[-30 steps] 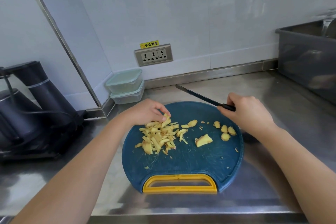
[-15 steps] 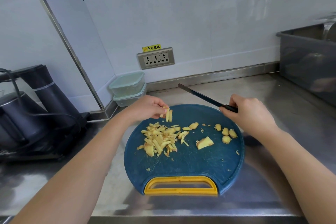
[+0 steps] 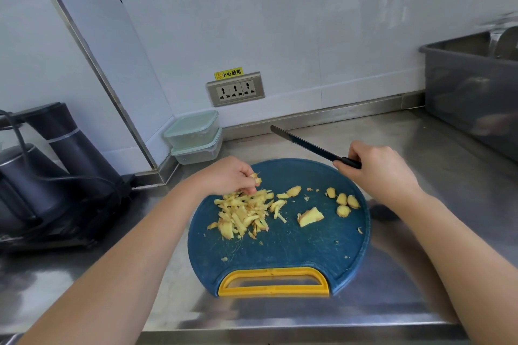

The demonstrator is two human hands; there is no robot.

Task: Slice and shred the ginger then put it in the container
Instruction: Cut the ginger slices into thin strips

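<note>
left hand (image 3: pixel 224 176) fingers pinch a few shreds (image 3: pixel 257 179) above ginger pile (image 3: pixel 244 213), cutting board's (image 3: pixel 294 249) left half | right hand (image 3: pixel 377 173) fingers wrap knife (image 3: pixel 308 145) handle, blade raised over board's far edge | risk: shreds may drop short of lidded container (image 3: pixel 193 127) beyond board's far-left edge; raised blade lies near that path

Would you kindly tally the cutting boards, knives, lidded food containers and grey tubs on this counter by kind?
Cutting board: 1
Knife: 1
Lidded containers: 2, stacked one on the other
Grey tub: 1
Total: 5
</note>
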